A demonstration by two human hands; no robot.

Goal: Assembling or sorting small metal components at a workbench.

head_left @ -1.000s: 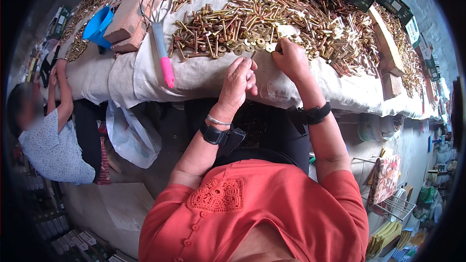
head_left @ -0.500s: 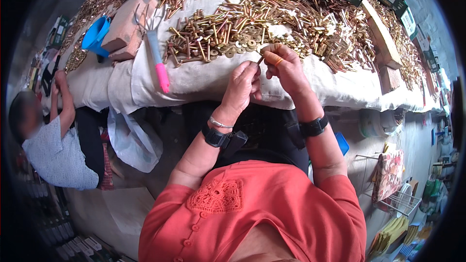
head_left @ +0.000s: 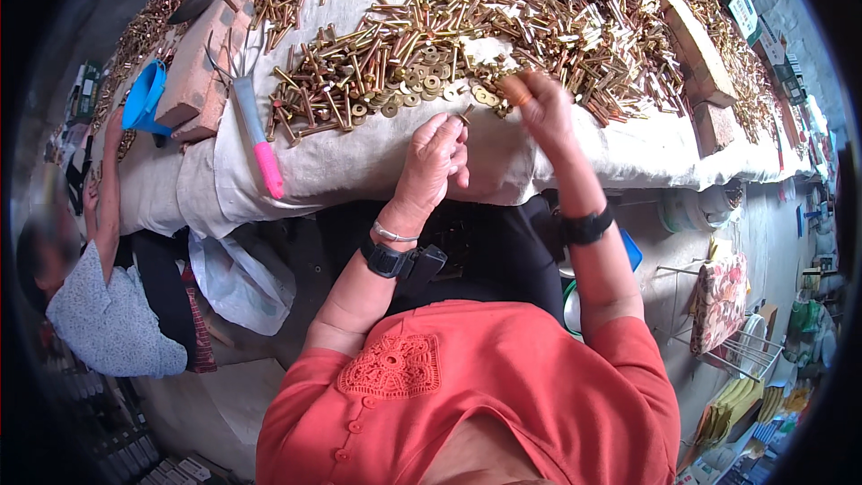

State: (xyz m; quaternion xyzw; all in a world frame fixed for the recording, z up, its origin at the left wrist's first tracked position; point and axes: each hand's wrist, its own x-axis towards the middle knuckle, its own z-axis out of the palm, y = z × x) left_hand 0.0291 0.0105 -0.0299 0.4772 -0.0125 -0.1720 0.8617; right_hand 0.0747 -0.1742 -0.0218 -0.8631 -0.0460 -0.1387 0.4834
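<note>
The small fastener pinched in the grip of the left hand could, should it loosen, drop past the near edge of the tabletop, while I cannot tell the grip of the blurred right hand.

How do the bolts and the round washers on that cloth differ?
The bolts are long and thin, while the washers are flat rings. The bolts spread widely over the cloth; the washers gather mainly toward its near edge. Both look metallic and golden.

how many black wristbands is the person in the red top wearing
2: one black band at the wrist, below the left hand; another black band at the wrist, below the right hand.
</note>
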